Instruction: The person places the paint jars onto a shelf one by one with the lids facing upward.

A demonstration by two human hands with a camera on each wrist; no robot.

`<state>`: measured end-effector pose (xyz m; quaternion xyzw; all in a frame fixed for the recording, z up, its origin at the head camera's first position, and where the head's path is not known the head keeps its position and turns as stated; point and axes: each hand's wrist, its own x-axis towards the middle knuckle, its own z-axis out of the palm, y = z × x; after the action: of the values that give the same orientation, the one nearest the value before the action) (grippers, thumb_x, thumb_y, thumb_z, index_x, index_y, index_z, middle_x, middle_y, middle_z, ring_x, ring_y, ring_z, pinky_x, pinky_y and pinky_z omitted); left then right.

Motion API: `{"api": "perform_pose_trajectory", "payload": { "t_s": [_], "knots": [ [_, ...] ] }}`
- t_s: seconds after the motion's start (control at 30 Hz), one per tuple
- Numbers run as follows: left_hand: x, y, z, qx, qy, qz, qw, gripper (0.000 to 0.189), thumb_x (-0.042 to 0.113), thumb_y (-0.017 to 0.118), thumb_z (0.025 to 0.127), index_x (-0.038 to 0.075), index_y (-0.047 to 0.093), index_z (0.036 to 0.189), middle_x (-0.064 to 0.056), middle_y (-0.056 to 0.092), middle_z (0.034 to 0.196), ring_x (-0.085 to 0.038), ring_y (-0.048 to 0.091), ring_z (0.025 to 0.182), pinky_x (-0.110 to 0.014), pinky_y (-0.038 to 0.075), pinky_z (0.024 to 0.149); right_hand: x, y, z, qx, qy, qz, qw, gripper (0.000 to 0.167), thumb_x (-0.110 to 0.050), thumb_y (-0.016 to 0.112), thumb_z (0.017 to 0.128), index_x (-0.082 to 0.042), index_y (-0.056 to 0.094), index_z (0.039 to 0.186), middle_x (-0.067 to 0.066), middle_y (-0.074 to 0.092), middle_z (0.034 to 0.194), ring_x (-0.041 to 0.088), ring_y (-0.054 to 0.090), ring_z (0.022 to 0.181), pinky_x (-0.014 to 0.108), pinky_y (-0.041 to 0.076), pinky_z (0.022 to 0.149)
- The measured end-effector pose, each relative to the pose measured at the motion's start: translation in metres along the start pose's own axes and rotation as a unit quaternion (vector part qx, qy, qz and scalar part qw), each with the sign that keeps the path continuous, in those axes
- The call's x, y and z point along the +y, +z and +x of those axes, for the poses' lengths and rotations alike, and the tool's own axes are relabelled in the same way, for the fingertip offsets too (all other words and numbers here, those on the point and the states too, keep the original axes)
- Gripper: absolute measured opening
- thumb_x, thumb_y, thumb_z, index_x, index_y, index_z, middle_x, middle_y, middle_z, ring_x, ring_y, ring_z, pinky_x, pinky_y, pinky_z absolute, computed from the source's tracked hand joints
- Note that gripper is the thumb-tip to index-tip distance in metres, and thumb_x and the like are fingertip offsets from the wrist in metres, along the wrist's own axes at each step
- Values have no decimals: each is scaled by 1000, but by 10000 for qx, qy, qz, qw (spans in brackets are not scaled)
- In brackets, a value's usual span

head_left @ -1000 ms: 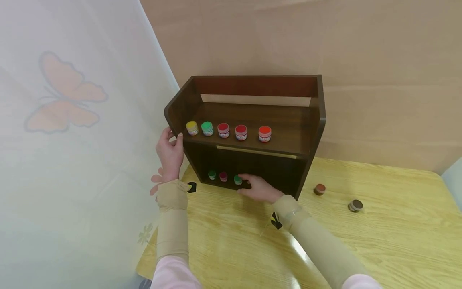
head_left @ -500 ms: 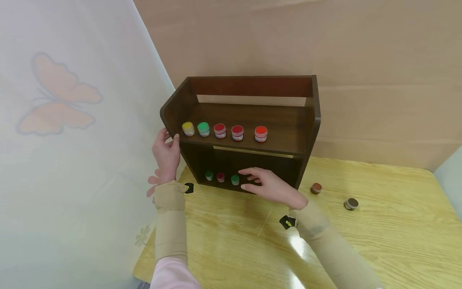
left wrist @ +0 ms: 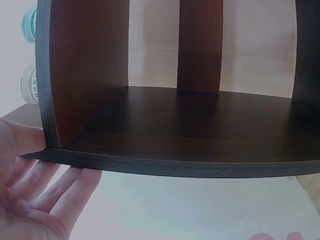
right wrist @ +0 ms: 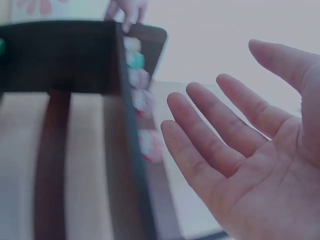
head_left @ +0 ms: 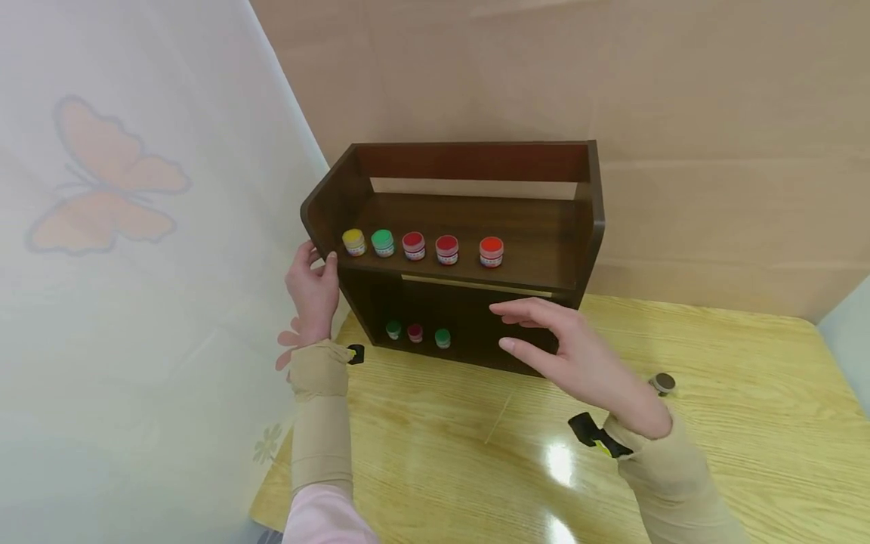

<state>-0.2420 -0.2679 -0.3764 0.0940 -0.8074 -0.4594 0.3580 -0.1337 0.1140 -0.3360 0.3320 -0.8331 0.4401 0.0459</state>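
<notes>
My left hand [head_left: 314, 291] holds the left side of a dark brown wooden shelf [head_left: 469, 204]; in the left wrist view its thumb is at the front edge and its fingers [left wrist: 75, 197] lie along the outer face. My right hand [head_left: 578, 355] hovers in front of the lower compartment's right part, fingers extended, palm bare in the right wrist view. On the upper board stand small paint jars: yellow [head_left: 354, 242], green [head_left: 383, 243], two red ones [head_left: 414, 245] and an orange-red one [head_left: 492, 251]. Below are a green jar [head_left: 393, 329], a dark red jar [head_left: 415, 332] and another green jar [head_left: 442, 338].
A dark-lidded jar [head_left: 662, 383] stands on the light wooden table [head_left: 761, 423], partly behind my right wrist. A white curtain with a butterfly print [head_left: 112, 177] hangs at the left. Brown paper [head_left: 714, 151] covers the wall behind the shelf.
My right hand has left the green jar in the lower compartment and moved right and towards me, its fingers spreading. It now covers the reddish-brown jar on the table. My left hand stays put.
</notes>
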Motion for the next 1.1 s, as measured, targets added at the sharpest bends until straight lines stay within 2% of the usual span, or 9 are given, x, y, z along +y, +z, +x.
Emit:
{"api": "perform_pose_trajectory", "payload": {
  "t_s": [0.07,0.17,0.27,0.43,0.57,0.67,0.8,0.97,1.1],
  "knots": [
    [-1,0,0,-2,-12,47,10000,29,19,62,93,12,63,121,-10,69,114,-24,70,96,-36,58,82,-5,-8,-8,355,-87,-275,9990,40,-22,68,91,-29,59,129,-14,61,127,7,59,114,21,45,96],
    [-1,0,-1,24,-18,91,10000,29,20,62,94,12,62,121,-9,69,114,-26,71,94,-36,58,82,-12,-19,-18,860,-29,-482,9951,41,-16,70,89,-30,61,127,-15,63,121,1,59,108,13,49,75],
    [0,0,-1,27,20,76,10000,29,21,62,94,12,62,122,-10,69,115,-26,70,95,-37,58,83,-16,-29,-27,1396,-135,-621,9882,45,-7,73,85,-26,64,125,-12,66,116,0,59,102,11,48,71],
    [0,-1,0,2,22,122,9999,29,21,62,94,12,62,121,-10,69,113,-27,72,89,-37,58,81,-9,-40,-36,2243,-504,-681,9708,46,7,74,77,-9,68,119,1,69,112,3,62,101,13,45,91],
    [-2,-2,0,-44,3,157,9999,29,23,62,94,13,62,121,-10,69,113,-26,72,88,-37,58,80,0,-46,-45,2740,-233,-892,9573,41,5,73,79,-8,69,117,5,70,111,-2,61,101,11,44,90],
    [-3,-2,0,-62,-16,147,9999,30,23,62,94,13,61,122,-10,69,114,-26,72,88,-37,58,81,8,-50,-49,2960,48,-1053,9493,37,-1,72,83,-13,70,118,0,70,109,-4,60,100,9,44,89],
    [-3,-2,0,-62,-2,147,9999,30,23,62,94,12,61,122,-10,68,114,-26,72,87,-37,58,80,25,-53,-53,3011,319,-1110,9466,34,-5,69,87,-17,69,119,-2,69,109,-7,60,98,6,44,85],
    [-2,-2,0,-64,35,175,9998,30,23,62,94,13,61,122,-11,68,114,-26,72,88,-36,58,81,57,-48,-57,2639,931,-1062,9542,33,-10,66,90,-16,67,123,6,65,117,-7,56,100,1,42,82],
    [-2,-2,-1,-60,22,188,9998,30,22,61,94,13,61,123,-11,68,114,-28,72,87,-37,58,80,90,-38,-61,2143,1416,-1082,9604,33,-16,61,94,-12,63,127,8,61,125,15,60,107,-1,40,78]
  ]
}}
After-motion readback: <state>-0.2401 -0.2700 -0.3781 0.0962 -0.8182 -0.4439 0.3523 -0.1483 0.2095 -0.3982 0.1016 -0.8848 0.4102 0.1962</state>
